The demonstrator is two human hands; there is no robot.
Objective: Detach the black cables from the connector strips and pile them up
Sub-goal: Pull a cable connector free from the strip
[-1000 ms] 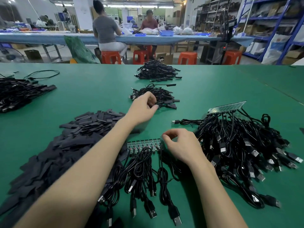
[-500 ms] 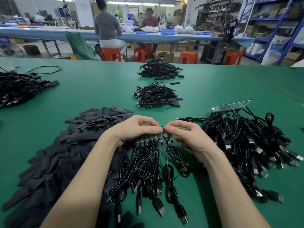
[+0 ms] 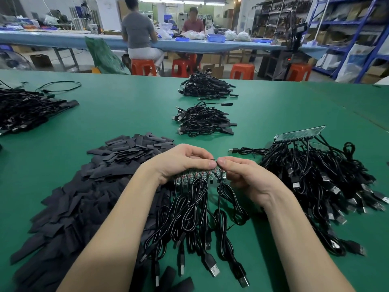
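Note:
A green connector strip (image 3: 196, 175) with several black USB cables (image 3: 195, 216) hanging from it is lifted a little off the green table (image 3: 126, 114). My left hand (image 3: 181, 161) grips the strip's left and top part. My right hand (image 3: 244, 175) pinches the strip's right end, thumb tip meeting the left thumb. The cables trail toward me with USB plugs (image 3: 212, 268) lying on the table. A small pile of detached cables (image 3: 204, 121) lies straight ahead, a second pile (image 3: 206, 87) beyond it. More strips with cables attached (image 3: 315, 175) lie heaped at the right.
A large heap of flat black sleeves (image 3: 84, 197) covers the table to my left, under my left forearm. Another cable heap (image 3: 25, 108) sits at the far left. Beyond the table edge are orange stools (image 3: 242, 70), two seated people and blue shelving (image 3: 357, 28).
My left hand came back from the cable pile ahead to the strip. Both hands now hold the strip and have raised it slightly off the table.

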